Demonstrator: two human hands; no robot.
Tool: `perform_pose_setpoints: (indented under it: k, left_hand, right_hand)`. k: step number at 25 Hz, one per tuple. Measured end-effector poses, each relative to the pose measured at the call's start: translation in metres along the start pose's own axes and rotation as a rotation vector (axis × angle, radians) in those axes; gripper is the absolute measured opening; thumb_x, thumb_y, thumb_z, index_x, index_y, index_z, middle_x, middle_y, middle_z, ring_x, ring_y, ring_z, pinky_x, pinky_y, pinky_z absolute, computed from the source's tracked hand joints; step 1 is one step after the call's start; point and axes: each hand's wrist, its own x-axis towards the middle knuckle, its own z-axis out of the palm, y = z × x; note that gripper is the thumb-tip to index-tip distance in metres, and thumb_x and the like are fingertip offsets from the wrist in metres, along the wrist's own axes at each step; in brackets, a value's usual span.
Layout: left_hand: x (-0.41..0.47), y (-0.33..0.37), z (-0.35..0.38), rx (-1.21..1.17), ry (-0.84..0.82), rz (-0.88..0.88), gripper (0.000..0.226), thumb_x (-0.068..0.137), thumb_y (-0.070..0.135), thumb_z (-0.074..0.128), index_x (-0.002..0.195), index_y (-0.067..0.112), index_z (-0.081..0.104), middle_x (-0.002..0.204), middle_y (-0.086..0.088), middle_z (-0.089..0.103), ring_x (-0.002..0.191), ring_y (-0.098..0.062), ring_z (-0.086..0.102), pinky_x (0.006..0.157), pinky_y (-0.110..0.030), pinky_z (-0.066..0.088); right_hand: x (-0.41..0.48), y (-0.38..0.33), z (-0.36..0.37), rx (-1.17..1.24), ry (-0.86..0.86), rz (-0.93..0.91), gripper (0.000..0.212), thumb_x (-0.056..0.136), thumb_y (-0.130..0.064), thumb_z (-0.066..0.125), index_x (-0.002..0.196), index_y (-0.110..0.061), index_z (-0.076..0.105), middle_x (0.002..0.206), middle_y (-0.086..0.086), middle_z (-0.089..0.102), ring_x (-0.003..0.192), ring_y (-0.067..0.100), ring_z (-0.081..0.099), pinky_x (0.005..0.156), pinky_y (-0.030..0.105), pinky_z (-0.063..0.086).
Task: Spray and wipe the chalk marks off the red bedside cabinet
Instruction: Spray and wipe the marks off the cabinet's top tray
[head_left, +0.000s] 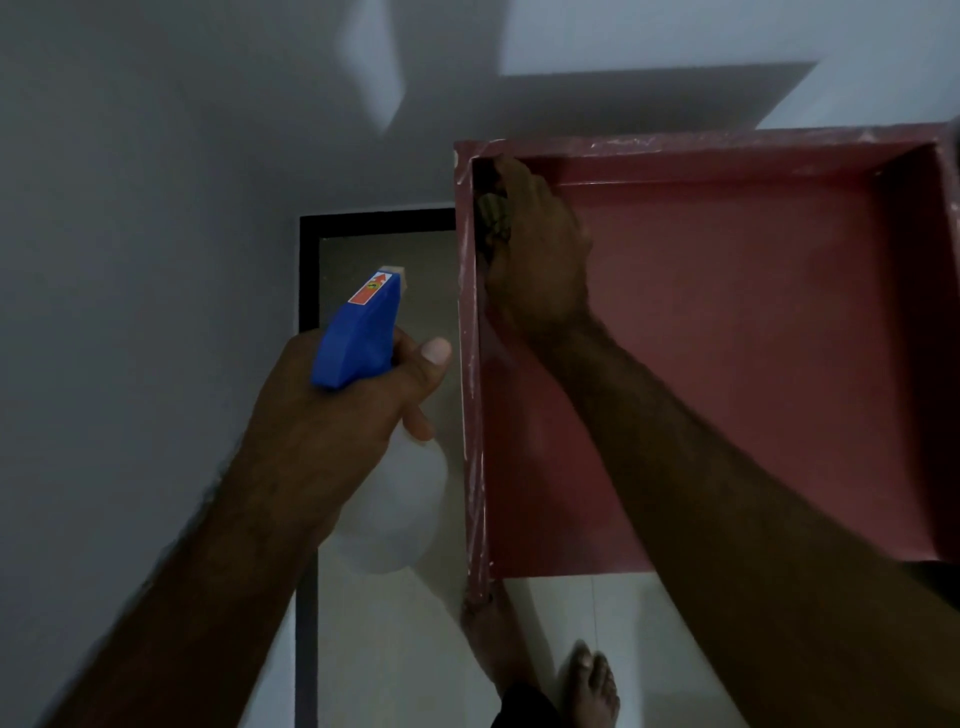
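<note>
Wiping in progress, seen from above. Right hand (540, 260) reaching into the far left corner of the red bedside cabinet (727, 322), grip closed on a bunched greenish cloth (493, 213) and pressed against the inner left wall, likely to scrub marks lodged where wall and back panel meet. Left hand (343, 410) parked just outside the cabinet's left edge, grip wrapped round the neck of the spray bottle (363, 332), blue head pointing away and a finger near the trigger, kept ready for another burst without blocking the cloth. Cabinet standing on the pale floor (395, 649) against the wall. Whitish chalky streaks along the top rim and left edge; interior mostly clean red, though dim light may hide fainter smears.
</note>
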Motion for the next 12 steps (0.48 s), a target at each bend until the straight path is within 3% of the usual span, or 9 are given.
perform_pose_setpoints:
  k: [4,8,12]
  left_hand:
    - [0.006,0.002,-0.001,-0.006,-0.017,0.030,0.033,0.070,0.049,0.061,0.080,0.018,0.060,0.065,-0.004,0.070,0.060,-0.013,0.068,0.072,-0.035,0.050]
    - [0.002,-0.001,0.005,-0.028,-0.038,0.107,0.035,0.069,0.056,0.065,0.076,0.021,0.066,0.069,-0.012,0.069,0.066,-0.027,0.068,0.057,-0.027,0.057]
    - [-0.002,-0.004,0.013,-0.063,-0.046,0.118,0.027,0.077,0.049,0.070,0.076,0.022,0.067,0.072,-0.016,0.069,0.069,-0.030,0.068,0.056,-0.020,0.056]
  right_hand:
    - [-0.022,0.018,-0.015,0.140,0.016,-0.183,0.067,0.083,-0.006,0.067,0.146,0.005,0.049,0.147,0.020,0.054,0.139,0.035,0.049,0.115,0.054,0.040]
    - [-0.027,0.017,-0.016,-0.086,-0.120,-0.233,0.058,0.094,-0.025,0.052,0.150,-0.009,0.051,0.154,0.009,0.052,0.148,0.031,0.040,0.111,0.061,0.040]
    - [-0.022,0.003,-0.018,-0.241,-0.181,-0.176,0.074,0.089,-0.042,0.029,0.155,-0.015,0.045,0.158,0.002,0.050,0.151,0.026,0.035,0.107,0.053,0.039]
